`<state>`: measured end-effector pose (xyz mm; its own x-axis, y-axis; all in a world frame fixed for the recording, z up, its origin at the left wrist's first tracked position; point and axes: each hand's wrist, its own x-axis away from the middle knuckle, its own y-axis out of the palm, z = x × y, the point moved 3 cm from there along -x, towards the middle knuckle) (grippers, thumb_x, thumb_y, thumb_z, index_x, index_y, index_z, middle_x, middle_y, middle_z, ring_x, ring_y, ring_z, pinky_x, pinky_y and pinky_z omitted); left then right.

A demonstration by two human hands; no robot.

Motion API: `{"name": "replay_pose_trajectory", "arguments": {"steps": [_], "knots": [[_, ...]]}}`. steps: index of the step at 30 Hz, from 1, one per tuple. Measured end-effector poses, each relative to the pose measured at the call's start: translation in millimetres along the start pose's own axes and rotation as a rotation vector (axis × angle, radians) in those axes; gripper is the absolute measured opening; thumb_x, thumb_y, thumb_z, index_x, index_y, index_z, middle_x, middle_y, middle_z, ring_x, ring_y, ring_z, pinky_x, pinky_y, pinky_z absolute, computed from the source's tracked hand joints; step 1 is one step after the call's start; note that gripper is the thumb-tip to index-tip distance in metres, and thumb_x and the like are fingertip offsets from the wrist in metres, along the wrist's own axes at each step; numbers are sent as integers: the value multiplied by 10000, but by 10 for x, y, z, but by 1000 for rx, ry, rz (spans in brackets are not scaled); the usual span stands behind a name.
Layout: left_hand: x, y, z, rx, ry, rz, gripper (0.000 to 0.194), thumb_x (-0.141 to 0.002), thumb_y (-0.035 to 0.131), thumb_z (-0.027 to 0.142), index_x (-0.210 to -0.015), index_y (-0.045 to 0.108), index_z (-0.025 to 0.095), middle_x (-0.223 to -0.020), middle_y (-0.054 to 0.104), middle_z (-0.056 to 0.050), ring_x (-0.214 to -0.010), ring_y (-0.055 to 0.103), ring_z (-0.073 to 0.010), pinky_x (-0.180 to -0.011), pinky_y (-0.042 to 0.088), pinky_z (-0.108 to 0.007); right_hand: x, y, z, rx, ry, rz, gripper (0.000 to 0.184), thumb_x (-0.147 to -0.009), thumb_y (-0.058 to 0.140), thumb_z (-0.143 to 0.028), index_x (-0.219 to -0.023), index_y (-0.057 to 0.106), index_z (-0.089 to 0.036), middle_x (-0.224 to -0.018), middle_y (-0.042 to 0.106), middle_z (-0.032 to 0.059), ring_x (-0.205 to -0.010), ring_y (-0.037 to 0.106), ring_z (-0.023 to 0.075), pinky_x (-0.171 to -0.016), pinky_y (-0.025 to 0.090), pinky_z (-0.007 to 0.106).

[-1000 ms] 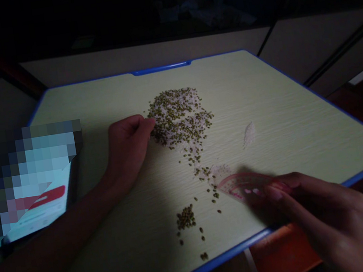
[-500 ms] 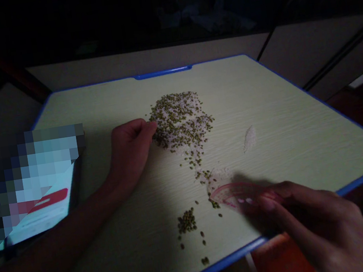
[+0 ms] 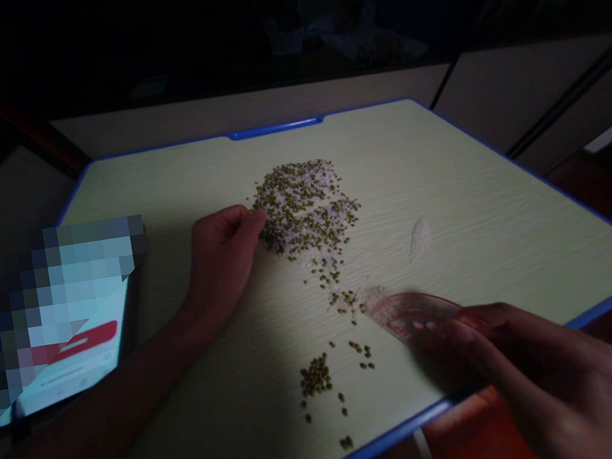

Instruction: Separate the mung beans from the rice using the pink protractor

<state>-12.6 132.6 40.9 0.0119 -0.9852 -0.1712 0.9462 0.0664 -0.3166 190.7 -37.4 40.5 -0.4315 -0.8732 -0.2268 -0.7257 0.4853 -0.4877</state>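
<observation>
My right hand (image 3: 539,371) pinches a clear, pink-marked protractor (image 3: 419,316) at its right end. Its far edge rests by a thin patch of pale grains (image 3: 372,296) and a few stray beans. My left hand (image 3: 226,245) is closed, thumb against the fingers, touching the left side of a spread heap of green mung beans (image 3: 307,202) mixed with pale fine grains. Whatever those fingertips hold, if anything, is hidden. A small separate cluster of beans (image 3: 315,375) lies nearer the front edge, several loose ones around it. Right of the heap is a little pile of pale grains (image 3: 419,235).
The light wood-look table (image 3: 502,231) has a blue rim and a blue handle (image 3: 276,128) at the back. A lit phone or tablet (image 3: 80,355), partly blurred out, stands at the left. Something orange-red (image 3: 475,438) is below the front edge.
The protractor has moved right, away from several beans, which now lie loose on the table between the cluster and the protractor. My left hand stays at the heap.
</observation>
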Motion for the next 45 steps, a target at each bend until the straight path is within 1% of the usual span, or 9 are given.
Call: {"name": "replay_pose_trajectory", "arguments": {"steps": [3, 7, 14, 19, 22, 27, 31, 39, 45], "knots": [[1, -1, -1, 1, 0, -6, 339, -686, 550, 251, -421, 342, 212, -372, 301, 57, -385, 245, -88, -411, 176, -289, 4, 4, 4, -25, 38, 38, 88, -713, 643, -268, -641, 663, -222, -495, 624, -24, -394, 533, 104, -322, 329, 210], [2, -3, -1, 3, 6, -1, 348, -684, 555, 253, -412, 341, 210, -365, 299, 57, -382, 243, -87, -404, 170, -283, 6, 24, -16, -57, 30, 59, 83, -692, 656, -249, -613, 649, -226, -497, 618, -34, -382, 496, 89, -337, 331, 209], [-1, 0, -8, 0, 4, 3, 341, -680, 555, 254, -416, 344, 208, -374, 298, 60, -380, 246, -83, -404, 171, -279, 4, 28, -14, -75, 80, 95, 84, -684, 666, -257, -610, 651, -220, -504, 621, -37, -392, 503, 78, -363, 362, 188], [-3, -1, -6, -4, 4, -3, 342, -685, 549, 261, -420, 339, 207, -373, 297, 60, -382, 245, -83, -399, 168, -278, -2, 29, -23, -88, 40, 65, 81, -689, 654, -243, -611, 649, -221, -468, 600, -41, -357, 477, 81, -323, 314, 195], [-9, -3, -10, -13, 15, -10, 349, -685, 550, 262, -422, 327, 208, -375, 297, 58, -384, 249, -85, -401, 174, -282, -9, 35, -38, -59, 6, 27, 98, -691, 644, -238, -597, 644, -210, -461, 596, -32, -349, 478, 90, -312, 313, 202], [-10, -3, -19, -3, 7, -5, 350, -686, 549, 254, -420, 325, 209, -380, 293, 58, -384, 245, -83, -407, 173, -288, -18, 33, -35, -37, 17, 53, 107, -703, 643, -255, -607, 641, -207, -483, 607, -25, -365, 489, 93, -331, 336, 203], [-6, 0, -15, 6, 2, -7, 347, -691, 552, 256, -418, 343, 207, -382, 298, 59, -384, 243, -81, -408, 171, -289, -22, 48, -35, -18, -23, 20, 91, -709, 641, -241, -622, 648, -218, -478, 611, -37, -362, 488, 84, -338, 350, 190], [-8, -3, -15, -2, 8, -4, 348, -690, 550, 251, -424, 330, 207, -379, 295, 60, -382, 243, -79, -407, 168, -290, 5, 73, -23, -44, 57, 40, 85, -709, 643, -268, -641, 659, -217, -557, 662, -18, -449, 562, 106, -358, 356, 195], [-3, 1, -13, 0, -1, -8, 341, -691, 545, 256, -429, 333, 205, -380, 292, 60, -381, 243, -78, -405, 164, -289, -19, 24, 6, -14, -14, 38, 101, -713, 638, -242, -616, 640, -215, -491, 620, -44, -368, 497, 73, -346, 358, 170]]}}
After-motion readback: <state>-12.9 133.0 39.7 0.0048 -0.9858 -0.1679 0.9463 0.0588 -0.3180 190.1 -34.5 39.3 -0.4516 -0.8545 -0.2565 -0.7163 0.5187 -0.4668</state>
